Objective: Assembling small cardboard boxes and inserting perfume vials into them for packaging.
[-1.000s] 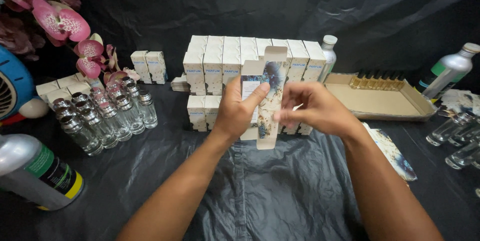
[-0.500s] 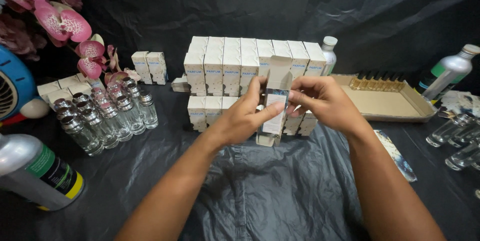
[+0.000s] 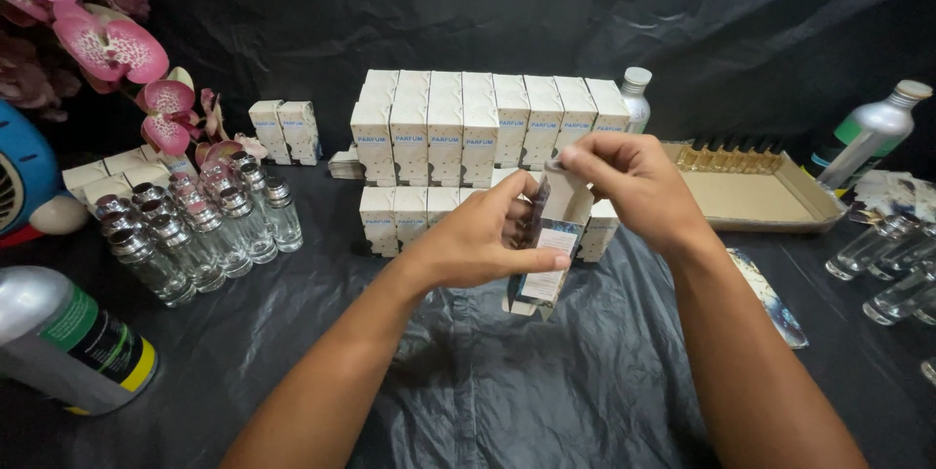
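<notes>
In the centre of the frame, a small carton is held up between both hands, just above the black sheet that covers the table. It is one carton, pale with a darker printed face, and its bottom flaps hang open. The left hand closes around its side, thumb across the front and fingers curled behind it. The right hand pinches the top flap with narrow, bent fingertips. The inside of the carton is hidden by the hands, so I cannot tell if something is in it.

Behind the hands stands a stack of boxes in two rows. In the upper front row I count about seven; the lower row shows three at the left and more are covered by the hands, so the total is not clear. Two more boxes stand apart at the upper left.

At the left is a group of glass bottles with silver caps, about twelve, close together and hard to count. At the lower left lies one silver can, cut off by the edge. At the upper right a cardboard tray holds a row of small vials, and another silver can stands beside it. Some clear bottles lie at the right edge, partly cut off. Pink flowers fill the upper left corner.
</notes>
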